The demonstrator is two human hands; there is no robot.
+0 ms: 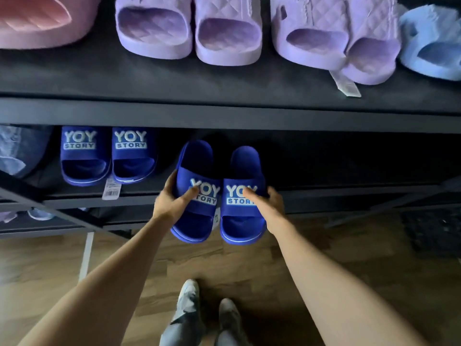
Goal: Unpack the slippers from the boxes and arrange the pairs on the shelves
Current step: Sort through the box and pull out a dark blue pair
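- Slippers first: a blue pair, "YOY STORY" on the straps, is held side by side at the front of the middle shelf (349, 193).
- L slipper (197, 166) is tilted a bit to the left; R slipper (243, 221) sits straighter. Their inner sides touch or nearly touch.
- Far ends reach in over the shelf's front edge; near ends hang out over the floor. Can't tell if the soles rest on the shelf.
- Left hand (172, 198) grips the L slipper from its outer side, thumb laid across the strap, fingers curled round the edge.
- Right hand (270, 199) grips the R slipper the same way, thumb on the logo, fingers wrapped round the outer side.
- Small tag (216, 218) peeks out between the two, low down.
- Same shelf, to the left: a matching blue pair (84, 156) already parked, close together, w/ a barcode tag (111, 189) hanging over the edge.
- Further left: something in a clear bag (17, 148), too dim to name.
- Top shelf (224, 111): purple pair (153, 28) in the middle, second purple pair (309, 33) to its right w/ one slipper overlapping the other, and a pale label (345, 83) lying in front of it.
- Pink slipper (35, 21) at far left, light blue slipper (431, 46) at far right, both cut off by the frame.
- Bottom shelf (50, 227): pale items at left, unclear.
- Below: wood floor (50, 265), the person's grey shoes (187, 300), dark mat (434, 233) at right.
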